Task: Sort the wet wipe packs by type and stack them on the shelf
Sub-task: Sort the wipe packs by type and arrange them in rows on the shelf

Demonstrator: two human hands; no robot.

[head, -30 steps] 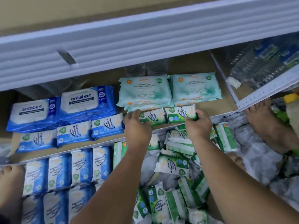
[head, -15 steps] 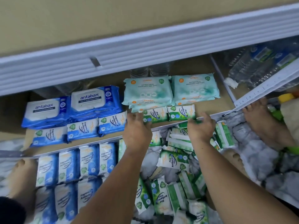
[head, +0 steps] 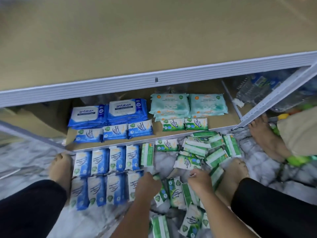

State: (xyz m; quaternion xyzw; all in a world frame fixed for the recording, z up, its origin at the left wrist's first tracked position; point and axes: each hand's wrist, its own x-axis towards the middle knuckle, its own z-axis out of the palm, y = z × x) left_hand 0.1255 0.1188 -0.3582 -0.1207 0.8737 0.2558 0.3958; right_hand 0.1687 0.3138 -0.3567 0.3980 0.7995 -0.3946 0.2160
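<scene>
Two green packs (head: pixel 173 124) on shelf (head: pixel 221 121) | left hand (head: pixel 148 183); right hand (head: pixel 199 180) over floor pile (head: pixel 197 148); cannot tell grip

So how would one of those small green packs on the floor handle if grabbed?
Probably soft and squashy: the green pack looks like a thin film pouch. Likely slippery, since the wrapper looks glossy. Unlikely to roll; it lies flat on the floor.

Glossy, smooth plastic film on wipe packs (head: pixel 116 158). Matt tan board, wood-like, as shelf (head: pixel 217 123). Ribbed white metal along shelf edge (head: pixel 103 86). Polished marble-look floor (head: pixel 25 157). Clear plastic bottles (head: pixel 253 90).
</scene>
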